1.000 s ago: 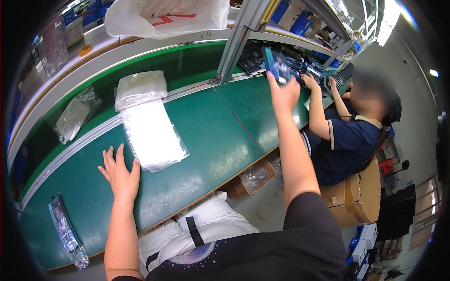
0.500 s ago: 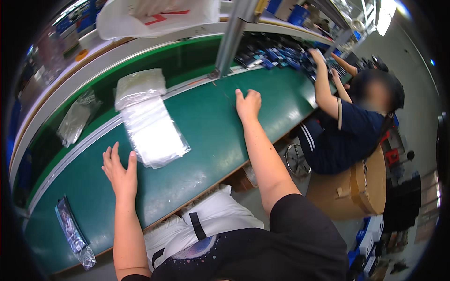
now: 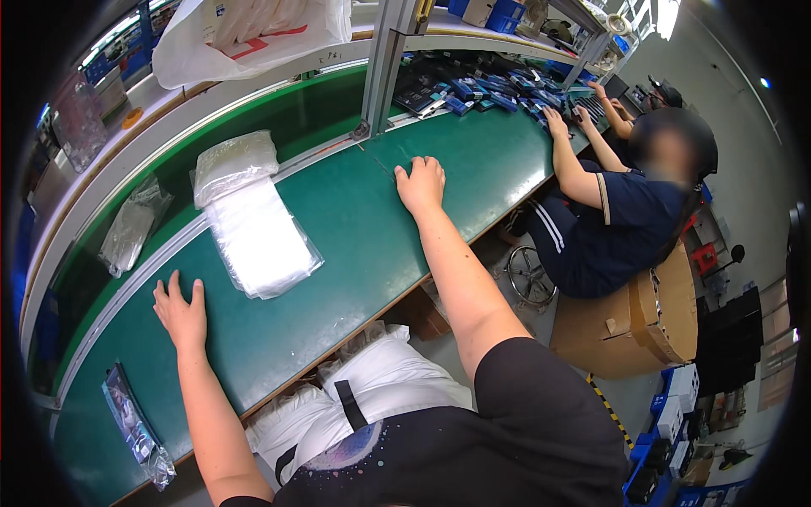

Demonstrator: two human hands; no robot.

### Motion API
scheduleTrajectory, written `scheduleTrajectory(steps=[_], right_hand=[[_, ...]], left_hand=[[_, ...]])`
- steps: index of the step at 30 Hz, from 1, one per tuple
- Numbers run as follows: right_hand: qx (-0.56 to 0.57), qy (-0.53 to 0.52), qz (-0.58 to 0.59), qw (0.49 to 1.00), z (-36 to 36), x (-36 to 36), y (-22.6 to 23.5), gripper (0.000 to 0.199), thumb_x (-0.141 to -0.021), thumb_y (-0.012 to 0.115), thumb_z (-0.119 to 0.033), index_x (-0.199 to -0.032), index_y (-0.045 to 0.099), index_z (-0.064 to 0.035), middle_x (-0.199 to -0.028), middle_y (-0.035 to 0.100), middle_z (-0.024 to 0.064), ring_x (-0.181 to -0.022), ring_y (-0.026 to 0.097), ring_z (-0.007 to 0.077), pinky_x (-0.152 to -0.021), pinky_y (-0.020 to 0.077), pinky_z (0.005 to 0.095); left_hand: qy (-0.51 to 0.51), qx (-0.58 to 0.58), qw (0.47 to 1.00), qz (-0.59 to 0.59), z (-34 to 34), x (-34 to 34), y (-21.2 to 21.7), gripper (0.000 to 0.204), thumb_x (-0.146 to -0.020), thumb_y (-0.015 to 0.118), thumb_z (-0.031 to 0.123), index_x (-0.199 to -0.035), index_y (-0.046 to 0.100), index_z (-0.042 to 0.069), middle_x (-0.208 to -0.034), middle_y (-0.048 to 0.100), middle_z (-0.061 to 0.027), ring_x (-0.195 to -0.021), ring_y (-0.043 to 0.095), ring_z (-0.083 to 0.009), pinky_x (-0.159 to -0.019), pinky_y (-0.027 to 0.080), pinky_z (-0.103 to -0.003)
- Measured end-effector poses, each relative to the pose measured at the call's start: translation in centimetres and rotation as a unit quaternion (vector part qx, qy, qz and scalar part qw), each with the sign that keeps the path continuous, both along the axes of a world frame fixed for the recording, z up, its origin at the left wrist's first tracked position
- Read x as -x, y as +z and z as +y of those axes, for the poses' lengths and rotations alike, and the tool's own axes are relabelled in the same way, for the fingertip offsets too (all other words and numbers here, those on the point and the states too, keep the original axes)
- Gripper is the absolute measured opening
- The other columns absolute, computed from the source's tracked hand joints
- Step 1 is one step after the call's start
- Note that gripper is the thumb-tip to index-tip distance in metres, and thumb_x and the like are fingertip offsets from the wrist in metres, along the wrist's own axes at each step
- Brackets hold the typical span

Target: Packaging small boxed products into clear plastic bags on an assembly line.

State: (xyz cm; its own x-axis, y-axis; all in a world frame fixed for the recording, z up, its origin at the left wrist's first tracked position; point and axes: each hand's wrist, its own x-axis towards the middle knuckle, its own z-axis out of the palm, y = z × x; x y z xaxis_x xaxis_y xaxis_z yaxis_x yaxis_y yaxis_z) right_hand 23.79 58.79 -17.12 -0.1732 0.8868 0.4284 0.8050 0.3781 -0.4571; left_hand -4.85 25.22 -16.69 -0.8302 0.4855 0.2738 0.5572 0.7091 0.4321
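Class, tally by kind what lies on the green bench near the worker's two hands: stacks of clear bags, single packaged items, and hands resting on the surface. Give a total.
Stacks of clear bags: 1
Packaged items: 1
Hands on the bench: 2, left hand, right hand
Total: 4

Two hands of the person rest flat on the green tabletop (image 3: 338,253): the left hand (image 3: 182,314) and the right hand (image 3: 421,184), both empty with spread fingers. One stack of clear plastic bags (image 3: 262,245) lies between them, just beyond the left hand's fingers. One crumpled clear bag (image 3: 235,165) touches the stack's far end. One more crumpled clear bag (image 3: 131,226) sits farther out, past the left fingers. One packaged dark item (image 3: 135,427) lies behind the left hand, near the tabletop's edge. One co-worker (image 3: 642,211) sits right of the right hand, with two hands in a pile of dark and blue items (image 3: 481,89), too many and too jumbled to count.
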Motion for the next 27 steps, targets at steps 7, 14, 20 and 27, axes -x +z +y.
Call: scheduleTrajectory(steps=[7, 14, 20, 27], right_hand=[[-0.004, 0.005, 0.037, 0.999, 0.2, -0.3, -0.3, 0.044, -0.083, 0.060, -0.030, -0.109, 0.057, 0.0047, -0.124, 0.047, 0.0235, -0.124, 0.038, 0.0357, -0.108, 0.0248, 0.0458], [0.005, 0.007, 0.027, 1.000, 0.1, -0.4, -0.2, 0.043, -0.082, 0.061, -0.028, -0.111, 0.057, 0.0042, -0.125, 0.046, 0.0235, -0.124, 0.037, 0.0354, -0.108, 0.0247, 0.0450], [0.010, 0.010, 0.029, 0.999, 0.1, -0.4, -0.2, 0.044, -0.082, 0.060, -0.028, -0.112, 0.056, 0.0039, -0.127, 0.045, 0.0235, -0.125, 0.036, 0.0354, -0.109, 0.0237, 0.0446], [0.018, 0.009, 0.030, 0.999, 0.0, -0.4, 0.0, 0.045, -0.082, 0.060, -0.028, -0.114, 0.056, 0.0035, -0.128, 0.045, 0.0234, -0.127, 0.035, 0.0358, -0.109, 0.0233, 0.0444]], left_hand=[[-0.021, 0.062, 0.998, -0.016, -0.5, -1.0, 1.1, 0.054, -0.089, 0.052, 0.039, -0.135, 0.043, 0.012, -0.147, 0.024, -0.0198, -0.139, 0.017, -0.0321, -0.114, 0.010, -0.042], [-0.027, 0.077, 0.996, -0.024, -0.5, -1.2, 1.4, 0.055, -0.090, 0.051, 0.040, -0.137, 0.041, 0.013, -0.148, 0.022, -0.0191, -0.139, 0.015, -0.0313, -0.114, 0.009, -0.041], [-0.028, 0.084, 0.996, -0.023, -0.6, -1.2, 1.6, 0.055, -0.090, 0.050, 0.039, -0.137, 0.041, 0.012, -0.148, 0.022, -0.0193, -0.139, 0.015, -0.0314, -0.114, 0.009, -0.041], [-0.029, 0.092, 0.995, -0.028, -0.6, -1.3, 1.9, 0.055, -0.090, 0.050, 0.039, -0.137, 0.040, 0.012, -0.148, 0.021, -0.0192, -0.139, 0.015, -0.0314, -0.114, 0.010, -0.041]])
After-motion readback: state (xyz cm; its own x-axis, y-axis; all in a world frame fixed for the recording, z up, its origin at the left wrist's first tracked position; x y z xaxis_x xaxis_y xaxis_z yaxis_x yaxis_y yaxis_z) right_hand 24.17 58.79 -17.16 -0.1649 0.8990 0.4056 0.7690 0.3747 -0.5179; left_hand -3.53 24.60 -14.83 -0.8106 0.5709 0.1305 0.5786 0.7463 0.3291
